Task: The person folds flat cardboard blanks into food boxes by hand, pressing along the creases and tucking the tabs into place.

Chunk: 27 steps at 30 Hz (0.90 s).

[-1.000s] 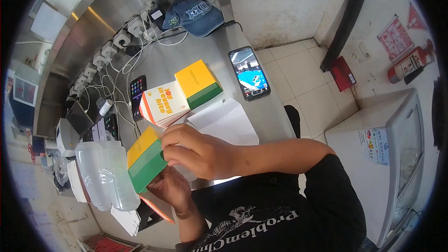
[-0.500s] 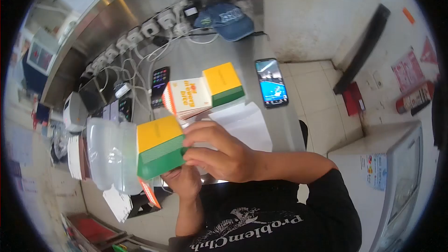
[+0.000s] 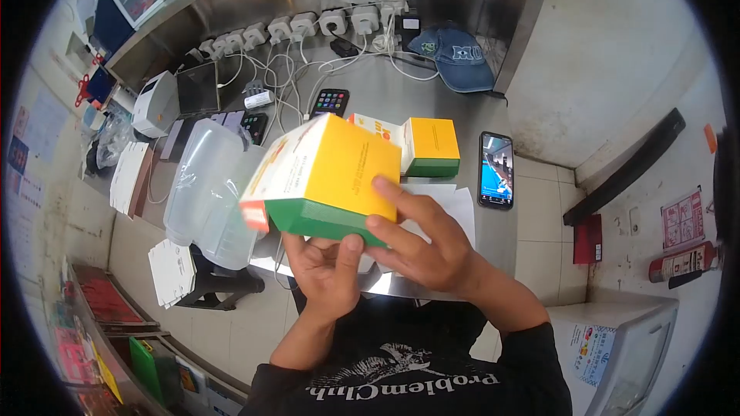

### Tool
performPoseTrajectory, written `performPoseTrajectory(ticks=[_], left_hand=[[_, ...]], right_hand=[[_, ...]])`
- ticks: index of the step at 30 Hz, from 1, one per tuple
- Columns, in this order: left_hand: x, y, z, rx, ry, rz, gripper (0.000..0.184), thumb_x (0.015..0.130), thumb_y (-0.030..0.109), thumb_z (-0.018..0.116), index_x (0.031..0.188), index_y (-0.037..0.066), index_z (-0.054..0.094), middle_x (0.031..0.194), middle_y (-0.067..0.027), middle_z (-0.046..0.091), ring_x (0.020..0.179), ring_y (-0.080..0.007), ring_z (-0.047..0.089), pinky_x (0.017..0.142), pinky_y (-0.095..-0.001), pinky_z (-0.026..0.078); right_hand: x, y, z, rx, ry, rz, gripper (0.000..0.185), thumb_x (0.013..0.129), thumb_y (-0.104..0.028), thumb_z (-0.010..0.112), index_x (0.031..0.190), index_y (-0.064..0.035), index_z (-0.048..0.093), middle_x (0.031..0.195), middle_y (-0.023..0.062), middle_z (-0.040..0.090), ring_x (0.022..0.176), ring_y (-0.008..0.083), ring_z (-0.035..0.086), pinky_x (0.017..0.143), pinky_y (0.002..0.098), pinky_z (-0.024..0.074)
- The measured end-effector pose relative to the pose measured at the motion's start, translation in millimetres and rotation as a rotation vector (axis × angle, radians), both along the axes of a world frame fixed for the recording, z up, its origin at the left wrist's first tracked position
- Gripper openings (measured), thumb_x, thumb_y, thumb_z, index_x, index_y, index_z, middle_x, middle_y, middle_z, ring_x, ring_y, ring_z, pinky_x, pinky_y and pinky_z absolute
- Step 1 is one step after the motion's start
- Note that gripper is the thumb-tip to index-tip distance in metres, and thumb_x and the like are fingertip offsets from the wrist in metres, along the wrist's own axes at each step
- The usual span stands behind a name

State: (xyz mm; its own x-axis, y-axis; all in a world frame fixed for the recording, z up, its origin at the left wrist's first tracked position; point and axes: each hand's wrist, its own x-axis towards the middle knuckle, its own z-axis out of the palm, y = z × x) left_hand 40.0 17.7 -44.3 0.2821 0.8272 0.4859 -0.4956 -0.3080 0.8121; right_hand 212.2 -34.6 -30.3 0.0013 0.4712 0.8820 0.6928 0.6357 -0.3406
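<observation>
Both hands are clamped on a yellow, green and white carton [image 3: 358, 162], which is held tilted above the near part of the metal tabletop [image 3: 497, 243]. The left hand [image 3: 327, 271] is palm up below it, with its thumb raised near the green lower side. The right hand [image 3: 432, 245] grips the near right corner, one fingertip against the yellow panel and others along the green edge.

Beyond the carton, a yellow and green box [image 3: 433, 137] rests on the tabletop, with flat printed cardboard [image 3: 376, 128] just beside it on the left, partly hidden. White paper [image 3: 460, 208] lies on the near side of the box. A lit phone [image 3: 496, 171] lies at the right, and another phone [image 3: 331, 100] lies left of the cardboard, near white cables [image 3: 289, 81].

Clear plastic containers [image 3: 208, 189] are just left of the carton. At the far side are a row of white chargers [image 3: 304, 25] and, right of them, a blue cap [image 3: 456, 59]. A white device [image 3: 156, 105] stands at the far left.
</observation>
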Motion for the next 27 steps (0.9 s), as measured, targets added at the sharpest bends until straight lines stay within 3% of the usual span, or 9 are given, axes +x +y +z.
performPoseTrajectory(ticks=[1, 3, 4, 6, 7, 12, 15, 22, 27], left_hand=[[-4.9, 2.9, 1.8, 0.002, 0.009, -0.007, 0.046, 0.112, 0.009, 0.066, 0.154, -0.004, 0.053, 0.143, -0.0199, 0.070, 0.130, -0.0267, 0.069, 0.114, -0.0377, 0.050], [-22.0, 17.7, 0.0, 0.489, 0.864, 0.582, 0.046, 0.115, 0.016, 0.063, 0.155, -0.004, 0.052, 0.149, -0.0199, 0.066, 0.138, -0.0324, 0.065, 0.118, -0.0397, 0.048], [-23.8, 21.3, -0.5, 0.488, 0.862, 0.601, 0.046, 0.115, 0.016, 0.063, 0.155, -0.004, 0.052, 0.149, -0.0199, 0.066, 0.138, -0.0324, 0.065, 0.118, -0.0397, 0.048], [-22.9, 27.8, 3.0, -0.393, -0.415, -0.133, 0.047, 0.118, 0.025, 0.059, 0.154, -0.004, 0.053, 0.154, -0.0190, 0.063, 0.144, -0.0360, 0.060, 0.121, -0.0427, 0.046], [-20.7, 28.4, 19.1, -0.488, -0.490, -0.127, 0.049, 0.115, 0.011, 0.058, 0.160, -0.004, 0.042, 0.153, -0.0175, 0.059, 0.141, -0.0263, 0.060, 0.118, -0.0412, 0.049], [-5.1, 17.3, 0.7, -0.214, -0.173, 0.019, 0.047, 0.112, 0.007, 0.060, 0.156, -0.005, 0.048, 0.155, -0.0195, 0.061, 0.138, -0.0267, 0.063, 0.114, -0.0421, 0.052], [7.5, 2.5, -19.0, 0.001, 0.012, 0.203, 0.047, 0.110, 0.010, 0.065, 0.151, -0.007, 0.050, 0.147, -0.0188, 0.065, 0.135, -0.0281, 0.065, 0.117, -0.0446, 0.052], [3.9, -10.1, -3.9, -0.204, -0.082, 0.025, 0.040, 0.114, 0.021, 0.061, 0.142, -0.008, 0.057, 0.133, -0.0160, 0.070, 0.119, -0.0251, 0.071, 0.105, -0.0410, 0.057], [13.7, -7.1, -21.0, 0.066, -0.108, 0.309, 0.048, 0.106, 0.000, 0.066, 0.150, -0.005, 0.049, 0.143, -0.0172, 0.064, 0.126, -0.0260, 0.068, 0.109, -0.0393, 0.057]], right_hand=[[2.7, -2.8, -0.9, -0.031, -0.059, 0.009, 0.064, 0.079, 0.002, 0.091, 0.138, 0.0009, 0.065, 0.154, 0.0289, 0.059, 0.106, 0.0348, 0.076, 0.087, 0.0383, 0.0660], [4.4, -6.6, 0.5, -0.053, -0.122, 0.029, 0.067, 0.079, 0.002, 0.091, 0.140, 0.0019, 0.064, 0.159, 0.0314, 0.056, 0.107, 0.0362, 0.076, 0.087, 0.0394, 0.0661], [3.5, -7.9, 4.0, -0.050, -0.122, 0.016, 0.067, 0.077, 0.004, 0.090, 0.139, 0.0017, 0.064, 0.158, 0.0310, 0.057, 0.108, 0.0364, 0.076, 0.086, 0.0399, 0.0656], [-1.0, -10.9, 5.6, -0.045, -0.126, 0.013, 0.067, 0.076, 0.005, 0.089, 0.138, 0.0014, 0.064, 0.158, 0.0307, 0.058, 0.109, 0.0367, 0.076, 0.086, 0.0404, 0.0652], [-3.2, -14.0, 5.0, -0.045, -0.126, -0.047, 0.061, 0.078, 0.003, 0.088, 0.135, 0.0008, 0.066, 0.154, 0.0288, 0.061, 0.108, 0.0362, 0.075, 0.085, 0.0410, 0.0648], [-12.1, -36.0, 23.8, -0.073, -0.414, -0.483, 0.042, 0.084, -0.001, 0.086, 0.122, -0.0020, 0.069, 0.137, 0.0261, 0.072, 0.104, 0.0361, 0.075, 0.086, 0.0418, 0.0638], [-20.2, -31.6, 13.7, 0.068, -0.203, -0.359, 0.025, 0.092, -0.008, 0.082, 0.115, 0.0011, 0.074, 0.123, 0.0199, 0.077, 0.100, 0.0335, 0.074, 0.085, 0.0405, 0.0639], [-36.9, -35.1, -7.9, 0.115, -0.150, -0.376, 0.022, 0.095, -0.004, 0.077, 0.115, 0.0047, 0.074, 0.121, 0.0187, 0.075, 0.106, 0.0336, 0.075, 0.090, 0.0425, 0.0656], [-40.4, -25.3, -6.1, 0.093, 0.081, -0.361, 0.026, 0.088, 0.004, 0.079, 0.114, 0.0043, 0.073, 0.117, 0.0169, 0.072, 0.108, 0.0344, 0.074, 0.092, 0.0420, 0.0646]])
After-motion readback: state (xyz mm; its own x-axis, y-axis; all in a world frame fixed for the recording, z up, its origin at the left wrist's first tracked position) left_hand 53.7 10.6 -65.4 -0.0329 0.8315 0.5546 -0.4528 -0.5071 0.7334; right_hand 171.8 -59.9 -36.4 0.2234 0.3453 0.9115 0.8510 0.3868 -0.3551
